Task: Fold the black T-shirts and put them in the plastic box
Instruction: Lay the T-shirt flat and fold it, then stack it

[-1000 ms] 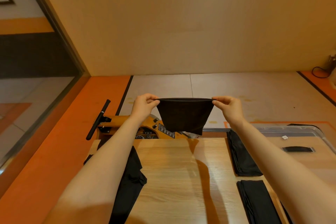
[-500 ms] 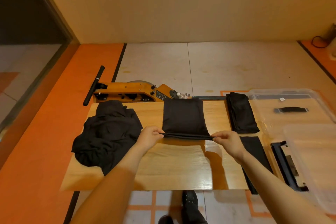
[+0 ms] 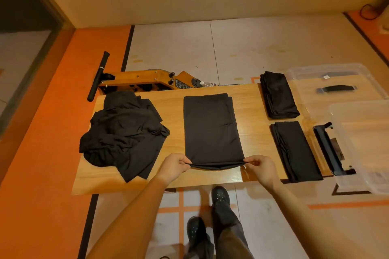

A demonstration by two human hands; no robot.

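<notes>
Table [image 3: 134, 176] carries everything; one unfolded pile of black T-shirts [image 3: 123, 132] sits left, one half-folded shirt [image 3: 211, 130] mid-table, two folded shirts [image 3: 277, 94] right; none in the one plastic box [image 3: 362, 143] yet; left hand [image 3: 173, 167] and right hand [image 3: 262, 167] fingers pinch its near corners.

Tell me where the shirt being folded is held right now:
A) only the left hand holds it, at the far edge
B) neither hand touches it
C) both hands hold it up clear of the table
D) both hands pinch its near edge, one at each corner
D: the left hand and right hand each pinch a near corner of the T-shirt, which lies flat on the table.
</notes>
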